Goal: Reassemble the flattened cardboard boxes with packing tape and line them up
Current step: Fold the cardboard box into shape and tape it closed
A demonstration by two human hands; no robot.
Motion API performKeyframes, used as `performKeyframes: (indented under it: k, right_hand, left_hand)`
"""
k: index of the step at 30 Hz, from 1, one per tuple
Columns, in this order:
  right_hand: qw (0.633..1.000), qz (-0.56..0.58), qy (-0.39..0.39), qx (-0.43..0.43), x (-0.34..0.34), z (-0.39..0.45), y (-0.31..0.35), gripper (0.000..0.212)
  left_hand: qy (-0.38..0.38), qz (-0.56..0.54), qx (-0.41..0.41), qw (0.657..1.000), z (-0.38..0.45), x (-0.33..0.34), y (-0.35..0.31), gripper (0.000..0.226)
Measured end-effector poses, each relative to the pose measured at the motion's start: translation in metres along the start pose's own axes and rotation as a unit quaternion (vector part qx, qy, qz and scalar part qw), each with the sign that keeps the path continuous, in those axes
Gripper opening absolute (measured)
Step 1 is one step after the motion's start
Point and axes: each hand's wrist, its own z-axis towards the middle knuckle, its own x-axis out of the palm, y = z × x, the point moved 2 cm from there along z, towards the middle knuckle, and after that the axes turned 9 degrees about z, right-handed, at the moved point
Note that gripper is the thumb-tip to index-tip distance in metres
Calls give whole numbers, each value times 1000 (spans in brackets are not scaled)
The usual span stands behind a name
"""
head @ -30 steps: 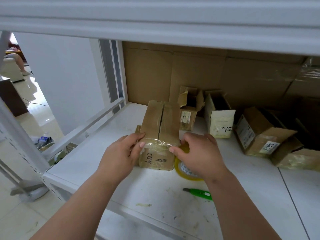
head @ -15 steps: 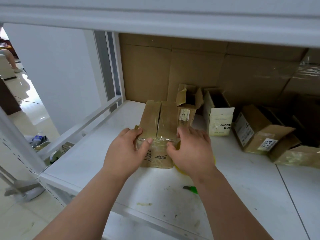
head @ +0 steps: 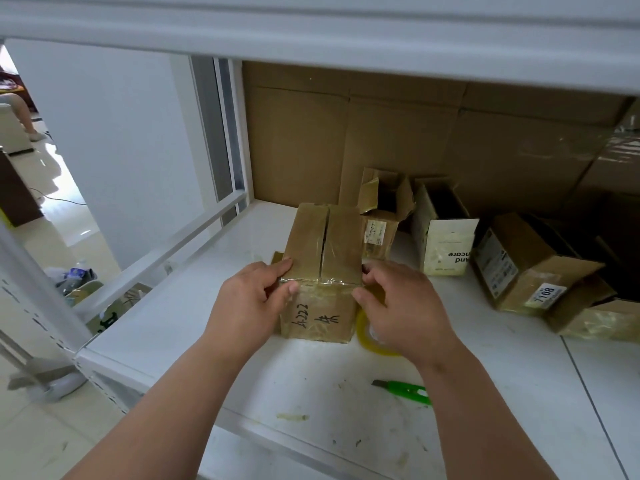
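A brown cardboard box (head: pixel 323 244) with clear tape across its top flaps and handwriting on its near face stands on the white shelf (head: pixel 194 306). My left hand (head: pixel 251 303) grips the box's near left top corner, thumb on the near face and fingers on top. At the near right corner my right hand (head: pixel 398 303) holds the box the same way. A yellow tape roll (head: pixel 363 332) lies against the box's right side, mostly hidden under my right hand.
A green utility knife (head: pixel 405 391) lies on the shelf near the front. Behind and to the right stand an open brown box (head: pixel 382 216), a white box (head: pixel 445 237) and tipped brown boxes (head: pixel 526 265). Large cardboard sheets (head: pixel 381 133) line the back. An upper shelf (head: pixel 311 26) hangs overhead.
Both hands shifted from pressing tape on the box's near edge to gripping its two near top corners. The tape roll and green knife are uncovered again.
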Motion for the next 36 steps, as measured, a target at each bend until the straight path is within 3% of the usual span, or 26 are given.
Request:
performKeyframes:
  k: [5, 13, 17, 20, 22, 28, 32, 36]
  right_hand:
    - [999, 34, 21, 21, -6, 1, -1, 11]
    - [996, -23, -75, -37, 10, -2, -1, 8]
    - [995, -9, -88, -35, 9, -1, 0, 10]
    - [998, -14, -56, -35, 7, 0, 3, 13]
    - [1000, -2, -17, -18, -2, -1, 3, 12]
    - [979, 131, 107, 112, -20, -5, -8, 32]
    - [972, 156, 147, 93, -13, -9, 0, 46]
    - [969, 186, 151, 61, 1, -9, 23, 40]
  left_hand:
    - [-5, 69, 24, 997, -3, 3, -6, 38]
    - [53, 168, -29, 984, 2, -1, -24, 38]
    - [74, 162, -46, 983, 3, 4, -26, 48]
    - [68, 87, -80, 991, -4, 7, -26, 58]
    - [52, 39, -112, 992, -1, 4, -23, 50]
    - [39, 77, -112, 990, 11, -5, -12, 56]
    - [16, 86, -136, 987, 13, -4, -4, 51]
    - [-30, 83, -149, 985, 15, -10, 2, 55]
